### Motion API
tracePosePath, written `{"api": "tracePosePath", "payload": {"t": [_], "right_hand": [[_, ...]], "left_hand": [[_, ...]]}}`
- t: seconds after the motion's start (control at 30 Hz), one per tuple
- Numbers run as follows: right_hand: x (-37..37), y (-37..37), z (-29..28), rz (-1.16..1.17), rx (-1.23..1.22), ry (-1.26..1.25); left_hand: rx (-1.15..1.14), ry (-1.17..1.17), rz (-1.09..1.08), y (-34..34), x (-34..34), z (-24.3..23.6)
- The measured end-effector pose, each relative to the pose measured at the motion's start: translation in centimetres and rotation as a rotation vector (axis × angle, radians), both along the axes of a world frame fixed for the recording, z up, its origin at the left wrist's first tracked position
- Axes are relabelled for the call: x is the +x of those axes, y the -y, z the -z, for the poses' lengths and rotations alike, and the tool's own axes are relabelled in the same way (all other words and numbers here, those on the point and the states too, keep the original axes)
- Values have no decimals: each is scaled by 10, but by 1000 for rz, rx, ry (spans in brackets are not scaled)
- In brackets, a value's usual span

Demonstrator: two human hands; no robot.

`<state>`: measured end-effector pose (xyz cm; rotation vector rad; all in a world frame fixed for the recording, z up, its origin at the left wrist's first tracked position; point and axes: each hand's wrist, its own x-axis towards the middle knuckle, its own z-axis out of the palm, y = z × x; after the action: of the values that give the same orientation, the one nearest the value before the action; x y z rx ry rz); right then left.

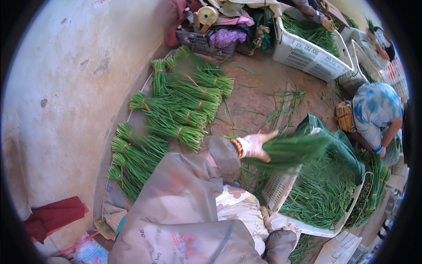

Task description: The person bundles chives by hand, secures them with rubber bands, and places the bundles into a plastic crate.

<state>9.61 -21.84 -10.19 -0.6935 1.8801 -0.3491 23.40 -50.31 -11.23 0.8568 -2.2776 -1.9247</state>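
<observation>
My left hand (256, 147), gloved in white with a beaded bracelet at the wrist, reaches across to the right. Between its thumb and fingers is a loose bunch of green chives (303, 148), smeared by motion. The bunch hangs over the rim of a white plastic crate (281, 187), which holds a heap of loose chives (318, 193). Low in the picture, beside the crate's near corner, my right hand (281, 223) shows in part below a grey sleeve; its fingers are hidden. Chive bundles (189, 136) tied with red bands lie in rows on the left.
Dark green cloth (343, 154) drapes over the crate's far side. Loose stalks (285, 105) litter the brown floor. Another white crate (307, 57) of chives stands at the back, near a grey basket (204, 44) of cloths. A co-worker (376, 105) bends at the right. A wall (79, 88) bounds the left.
</observation>
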Motion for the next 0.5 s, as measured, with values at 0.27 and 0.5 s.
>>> {"api": "tracePosePath", "payload": {"t": [0.27, 0.5], "right_hand": [[-7, -20, 9, 21, 35, -66], [-3, -36, 14, 44, 38, -94]], "left_hand": [[125, 642, 404, 21, 177, 71], [-737, 1786, 18, 53, 340, 41]]}}
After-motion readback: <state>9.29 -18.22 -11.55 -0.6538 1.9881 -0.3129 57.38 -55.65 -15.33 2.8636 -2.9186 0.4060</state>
